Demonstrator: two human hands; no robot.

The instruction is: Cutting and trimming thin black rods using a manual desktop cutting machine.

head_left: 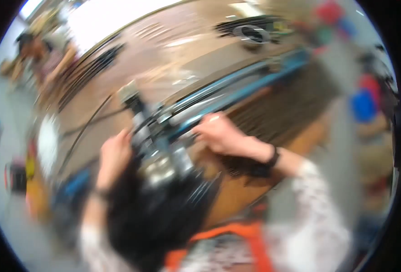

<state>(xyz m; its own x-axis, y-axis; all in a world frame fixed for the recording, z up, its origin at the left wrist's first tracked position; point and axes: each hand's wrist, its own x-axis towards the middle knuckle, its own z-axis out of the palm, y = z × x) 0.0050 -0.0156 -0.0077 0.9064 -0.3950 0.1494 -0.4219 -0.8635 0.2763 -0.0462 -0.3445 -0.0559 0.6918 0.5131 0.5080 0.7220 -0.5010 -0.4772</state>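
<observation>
Nearest camera, wears orange-edged garment (pixel 255 235). Has left hand (pixel 115 153) beside, right hand (pixel 221 133) near, metal device (pixel 144 135) pointing lengthwise toward far edge of table (pixel 241 192). Cannot tell either grip.

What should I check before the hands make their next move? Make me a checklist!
1. Hands on both sides of the silvery fixture: ok, left hand on its left, right hand on its right.
2. Left hand's grip: cannot tell, it's blurred.
3. Right hand's grip: cannot tell, blurred too.
4. Sharp view of the fixture: not ok, it's smeared.
5. Other person away from these hands: ok, they're off at upper left.
</observation>
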